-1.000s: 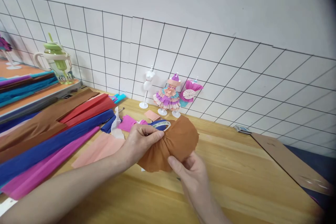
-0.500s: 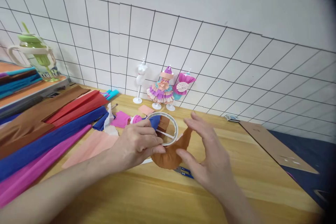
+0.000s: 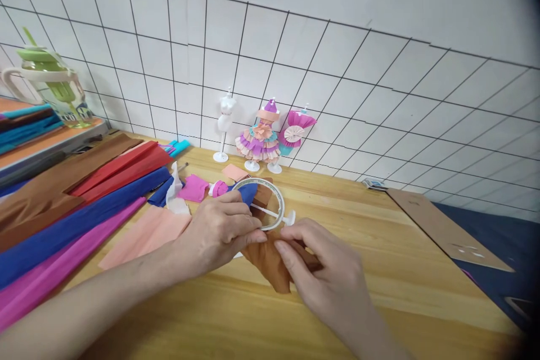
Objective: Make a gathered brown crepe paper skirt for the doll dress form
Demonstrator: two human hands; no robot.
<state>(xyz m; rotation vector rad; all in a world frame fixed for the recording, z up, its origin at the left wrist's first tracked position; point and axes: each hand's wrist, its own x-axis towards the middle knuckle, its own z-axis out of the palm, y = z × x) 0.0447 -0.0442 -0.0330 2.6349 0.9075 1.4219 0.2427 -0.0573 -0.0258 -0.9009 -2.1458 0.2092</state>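
Note:
My left hand (image 3: 230, 228) is closed on the lower left edge of a narrow white roll of tape (image 3: 282, 202), which stands tilted with print on its inner face. Its thumb also presses at the upper edge of a brown crepe paper piece (image 3: 268, 264). Thumb and forefinger of my right hand (image 3: 323, 264) pinch the same paper at its right side, so that it hangs in folds between both hands. Behind the ring lies a small white stand with a round base (image 3: 289, 217). Blue paper and brown paper show partly behind the roll.
Crepe paper strips in brown, red, blue (image 3: 84, 228) and magenta cover the left side. Peach paper (image 3: 147, 233) and pink scraps (image 3: 194, 188) lie nearer. Small mannequins, one bare (image 3: 226, 112) and two in paper dresses (image 3: 259, 138), stand by the wall. A bottle (image 3: 50, 81) stands far left.
My right hand has closed from an open shape into a pinch on the brown paper, whose right side has folded down. The white stand base has come into view.

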